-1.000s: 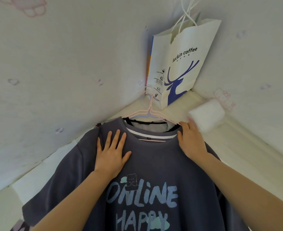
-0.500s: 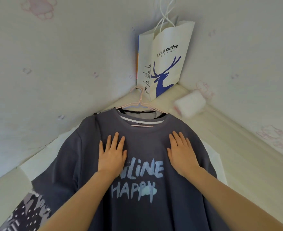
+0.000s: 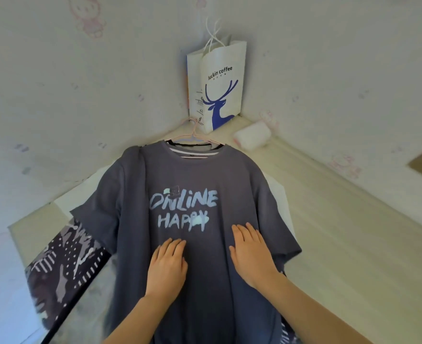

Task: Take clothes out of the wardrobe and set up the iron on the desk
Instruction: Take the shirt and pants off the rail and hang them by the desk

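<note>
Standing in the corner, the paper bag (image 3: 221,88) hides its contents from me. My left hand (image 3: 167,265) and right hand (image 3: 252,256), flat and apart, have slid below the T-shirt (image 3: 192,175) lettering.

T-shirt (image 3: 205,184): "ONLINE HAPPY"; bag (image 3: 219,88): "luckin coffee"

Desk (image 3: 349,244) right of T-shirt (image 3: 192,281) bare; paper bag (image 3: 217,88), roll (image 3: 252,138) block corner.

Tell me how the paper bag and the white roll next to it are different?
The paper bag stands upright in the corner; the white roll lies on its side. The bag is taller and flat-sided, the roll short and round. The bag has a blue deer and words printed on it; the roll looks plain. Both are white and sit beyond the grey T-shirt.
</note>
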The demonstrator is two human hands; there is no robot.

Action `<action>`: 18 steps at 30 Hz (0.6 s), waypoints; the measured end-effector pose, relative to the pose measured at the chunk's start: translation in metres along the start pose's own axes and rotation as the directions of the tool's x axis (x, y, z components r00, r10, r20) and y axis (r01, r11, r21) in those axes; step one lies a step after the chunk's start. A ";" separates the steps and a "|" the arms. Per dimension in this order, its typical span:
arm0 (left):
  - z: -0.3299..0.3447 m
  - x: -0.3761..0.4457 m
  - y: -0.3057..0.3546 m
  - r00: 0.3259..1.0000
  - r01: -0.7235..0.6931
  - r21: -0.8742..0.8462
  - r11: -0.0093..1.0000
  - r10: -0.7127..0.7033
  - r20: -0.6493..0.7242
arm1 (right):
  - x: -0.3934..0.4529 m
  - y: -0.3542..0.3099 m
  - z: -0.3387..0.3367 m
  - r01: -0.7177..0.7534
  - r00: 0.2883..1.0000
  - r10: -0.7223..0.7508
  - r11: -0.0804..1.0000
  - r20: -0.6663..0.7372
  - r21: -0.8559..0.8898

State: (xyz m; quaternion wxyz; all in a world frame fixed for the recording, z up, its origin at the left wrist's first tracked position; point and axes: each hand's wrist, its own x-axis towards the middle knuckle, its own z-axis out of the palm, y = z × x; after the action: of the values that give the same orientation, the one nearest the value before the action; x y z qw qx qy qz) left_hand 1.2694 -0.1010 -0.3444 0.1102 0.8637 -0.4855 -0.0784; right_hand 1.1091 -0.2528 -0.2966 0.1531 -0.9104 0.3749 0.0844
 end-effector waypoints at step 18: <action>-0.031 -0.125 0.061 0.978 -0.203 -0.271 0.941 0.180 -0.109 | -0.181 -0.041 0.036 -0.180 0.913 0.155 0.983 -0.377 -0.031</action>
State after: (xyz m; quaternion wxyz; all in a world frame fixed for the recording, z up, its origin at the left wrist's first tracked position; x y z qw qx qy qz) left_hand 1.1621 -0.0208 -0.2952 0.2585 0.7906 -0.5461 -0.0993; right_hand 1.0093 -0.0941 -0.2725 0.0413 -0.8787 0.4710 -0.0651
